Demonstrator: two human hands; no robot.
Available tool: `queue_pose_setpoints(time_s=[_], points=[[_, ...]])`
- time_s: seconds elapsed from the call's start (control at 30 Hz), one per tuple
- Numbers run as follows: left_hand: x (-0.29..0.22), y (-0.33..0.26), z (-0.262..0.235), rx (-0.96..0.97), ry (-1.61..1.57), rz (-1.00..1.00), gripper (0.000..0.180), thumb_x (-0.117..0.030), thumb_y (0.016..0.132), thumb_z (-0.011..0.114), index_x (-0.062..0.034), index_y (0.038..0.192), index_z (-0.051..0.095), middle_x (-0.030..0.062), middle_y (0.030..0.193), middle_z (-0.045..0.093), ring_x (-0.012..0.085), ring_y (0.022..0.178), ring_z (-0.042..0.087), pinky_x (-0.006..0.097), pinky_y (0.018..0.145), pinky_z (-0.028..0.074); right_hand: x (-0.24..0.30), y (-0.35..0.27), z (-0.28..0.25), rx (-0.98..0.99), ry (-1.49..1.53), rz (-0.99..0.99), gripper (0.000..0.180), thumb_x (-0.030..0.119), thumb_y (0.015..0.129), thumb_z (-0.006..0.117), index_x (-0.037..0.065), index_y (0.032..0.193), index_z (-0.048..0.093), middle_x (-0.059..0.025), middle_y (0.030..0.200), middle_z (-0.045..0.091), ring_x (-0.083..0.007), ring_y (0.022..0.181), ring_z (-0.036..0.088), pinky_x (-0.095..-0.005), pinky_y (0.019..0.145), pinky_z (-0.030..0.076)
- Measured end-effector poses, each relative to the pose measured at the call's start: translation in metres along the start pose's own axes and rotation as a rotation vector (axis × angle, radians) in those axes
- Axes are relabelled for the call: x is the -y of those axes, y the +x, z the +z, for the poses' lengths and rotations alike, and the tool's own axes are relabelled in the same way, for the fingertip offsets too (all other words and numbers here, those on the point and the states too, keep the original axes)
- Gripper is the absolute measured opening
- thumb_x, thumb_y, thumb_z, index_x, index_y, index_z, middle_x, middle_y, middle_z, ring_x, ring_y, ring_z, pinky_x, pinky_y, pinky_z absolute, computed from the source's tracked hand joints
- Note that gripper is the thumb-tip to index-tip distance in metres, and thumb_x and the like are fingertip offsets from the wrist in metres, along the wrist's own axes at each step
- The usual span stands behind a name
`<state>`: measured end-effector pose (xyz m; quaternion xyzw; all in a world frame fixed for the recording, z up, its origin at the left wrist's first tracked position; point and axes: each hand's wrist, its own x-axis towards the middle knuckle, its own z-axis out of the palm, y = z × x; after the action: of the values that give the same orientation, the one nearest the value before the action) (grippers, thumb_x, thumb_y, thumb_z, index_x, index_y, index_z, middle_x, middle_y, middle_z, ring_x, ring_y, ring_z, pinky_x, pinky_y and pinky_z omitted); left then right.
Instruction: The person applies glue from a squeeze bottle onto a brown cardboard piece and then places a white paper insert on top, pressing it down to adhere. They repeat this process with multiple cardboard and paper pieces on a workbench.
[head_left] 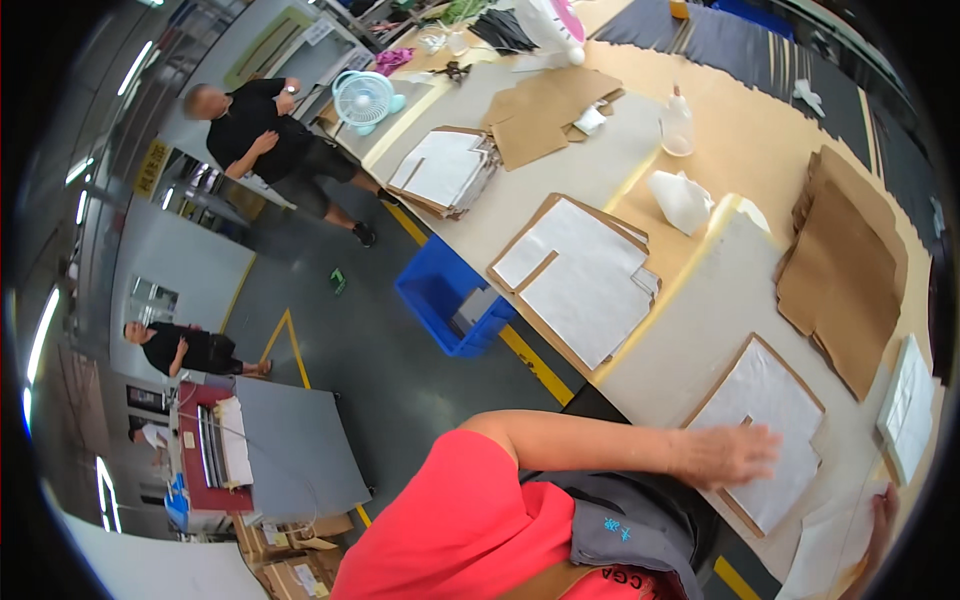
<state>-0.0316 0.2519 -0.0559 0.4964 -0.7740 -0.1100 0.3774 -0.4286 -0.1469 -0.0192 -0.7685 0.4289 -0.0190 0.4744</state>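
Observation:
My left hand (pixel 728 456) is spread and slightly blurred, palm down over a white sheet (pixel 765 410) lying on a brown cardboard piece (pixel 752 345) of about the same outline. No object shows in its fingers. At the lower right, my right hand (pixel 880 525) holds the edge of another white sheet (pixel 828 540), which hangs at the table's near edge. Part of that hand is cut off by the dark rim of the picture. A stack of folded white sheets (pixel 905 410) lies just beyond it.
More white sheets on brown card (pixel 590 275) lie along the table (pixel 690 310). Brown cardboard pieces (pixel 845 270) are piled on the far side, near a clear bottle (pixel 677 128). A blue bin (pixel 440 290) stands beside the table. A person (pixel 275 140) stands by a fan (pixel 364 98).

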Motion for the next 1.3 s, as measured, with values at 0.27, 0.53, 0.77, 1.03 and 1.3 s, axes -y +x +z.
queue_pose_setpoints(time_s=[0.27,0.53,0.77,1.03,1.3], points=[[-0.024,-0.005,0.029,0.091,0.007,0.098,0.045,-0.028,0.092,0.066,-0.0040,0.127,0.051,0.0224,0.139,0.047,0.0386,0.138,0.041,0.049,0.119,0.029,0.019,0.031,0.030,0.084,-0.113,-0.182,0.032,0.014,0.104,0.048,-0.003,0.131,0.053,-0.0046,0.121,0.058,-0.0166,0.109,0.052,-0.0291,0.097,0.039],[-0.045,0.001,0.032,0.094,-0.161,0.143,0.046,-0.030,0.089,0.069,-0.0036,0.123,0.055,0.0230,0.137,0.049,0.0375,0.135,0.044,0.047,0.117,0.031,0.012,0.017,0.024,-0.409,-0.489,-0.299,0.037,0.022,0.108,0.041,0.000,0.134,0.056,-0.0130,0.138,0.055,-0.0266,0.133,0.047,-0.0376,0.116,0.031],[-0.035,-0.009,-0.018,0.085,-0.049,-0.093,0.057,-0.023,0.090,0.069,-0.0021,0.139,0.051,0.0209,0.147,0.048,0.0338,0.140,0.044,0.052,0.116,0.033,0.185,-0.044,0.159,-0.437,-0.574,-0.492,0.034,0.004,0.095,0.060,0.007,0.129,0.061,-0.0110,0.130,0.061,-0.0290,0.126,0.053,-0.0387,0.109,0.039],[0.044,0.023,-0.035,0.052,0.390,-0.257,0.059,-0.030,0.099,0.054,-0.0001,0.148,0.040,0.0190,0.154,0.041,0.0316,0.146,0.034,0.052,0.121,0.021,0.225,-0.016,0.294,-0.156,-0.807,-0.583,0.077,0.053,0.096,0.050,0.006,0.154,0.032,-0.0082,0.161,0.031,-0.0248,0.150,0.026,-0.0509,0.122,0.013],[0.039,0.003,-0.060,0.111,0.447,-0.483,0.070,-0.044,0.101,0.047,-0.0019,0.155,0.028,0.0176,0.161,0.030,0.0302,0.151,0.024,0.057,0.122,0.010,0.199,-0.015,0.288,-0.275,-0.950,-0.390,0.093,0.071,0.092,0.040,0.008,0.159,0.022,-0.0069,0.166,0.021,-0.0236,0.154,0.016,-0.0590,0.121,0.000]])
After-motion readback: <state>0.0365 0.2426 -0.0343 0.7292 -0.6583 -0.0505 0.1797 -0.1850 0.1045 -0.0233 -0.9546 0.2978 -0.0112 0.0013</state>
